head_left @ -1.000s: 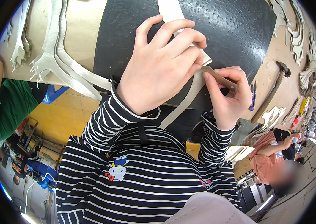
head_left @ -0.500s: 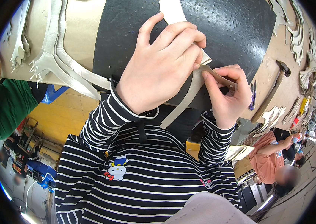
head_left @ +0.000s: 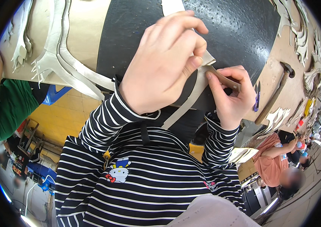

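My right hand [head_left: 232,94] pinches a folded grey-brown leather strip [head_left: 226,80] between thumb and bent fingers. A long pale tail [head_left: 185,106] of leather runs from there over the near edge of the black work surface [head_left: 236,26]. Beside it my left hand [head_left: 164,62] is curled, its thumb against the index finger; anything between them is hidden. Under that hand lies a pale leather piece [head_left: 172,6], its edge showing near the fold.
To the right lie a hammer [head_left: 276,92] and small purple-handled snips [head_left: 257,97]. Pale cut leather pieces [head_left: 54,49] lie at left, and more [head_left: 302,34] at far right. A person in green [head_left: 12,109] is at left; another in pink [head_left: 272,159] is at lower right.
My left hand has shifted slightly, drawing its thumb and fingertips back from the fold and curling its raised little finger in. My right hand stays on the strip.
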The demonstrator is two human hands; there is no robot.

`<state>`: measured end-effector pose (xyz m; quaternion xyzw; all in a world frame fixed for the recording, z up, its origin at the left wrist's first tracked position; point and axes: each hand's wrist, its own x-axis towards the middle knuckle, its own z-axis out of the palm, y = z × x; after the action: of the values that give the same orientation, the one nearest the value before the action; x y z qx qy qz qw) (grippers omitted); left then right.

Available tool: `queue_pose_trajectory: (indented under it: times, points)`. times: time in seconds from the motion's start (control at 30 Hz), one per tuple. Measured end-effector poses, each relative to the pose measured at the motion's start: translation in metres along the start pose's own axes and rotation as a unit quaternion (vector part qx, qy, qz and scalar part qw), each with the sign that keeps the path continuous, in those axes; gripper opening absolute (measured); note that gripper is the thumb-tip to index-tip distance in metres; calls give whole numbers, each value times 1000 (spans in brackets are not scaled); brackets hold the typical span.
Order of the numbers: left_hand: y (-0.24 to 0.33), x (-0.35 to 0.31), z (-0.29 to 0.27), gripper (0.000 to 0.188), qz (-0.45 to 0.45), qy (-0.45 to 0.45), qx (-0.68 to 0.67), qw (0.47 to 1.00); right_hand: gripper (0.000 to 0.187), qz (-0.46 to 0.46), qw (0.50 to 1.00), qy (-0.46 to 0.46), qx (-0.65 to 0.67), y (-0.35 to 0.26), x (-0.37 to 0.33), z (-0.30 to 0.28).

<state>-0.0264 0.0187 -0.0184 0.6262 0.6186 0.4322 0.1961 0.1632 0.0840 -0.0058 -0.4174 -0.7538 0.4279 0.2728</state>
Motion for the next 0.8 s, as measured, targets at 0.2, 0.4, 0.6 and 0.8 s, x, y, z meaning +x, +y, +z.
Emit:
queue_pose_trajectory:
  times: [0.2, 0.4, 0.6, 0.8]
  points:
    - [5, -7, -12, 24, -88, 61, -101, 989, 18, -15, 1000, 3, -2, 2, -1, -1]
    - [6, -5, -12, 14, -76, 117, -143, 980, 19, -29, 1000, 6, 0, 3, -1, 0]
    - [5, 0, 1, 29, -20, -45, 116, 992, 19, -19, 1000, 1, 7, 2, -3, -1]
    - [6, 1, 4, 24, -38, -29, 112, 993, 21, -85, 996, 14, -20, 5, -2, 0]
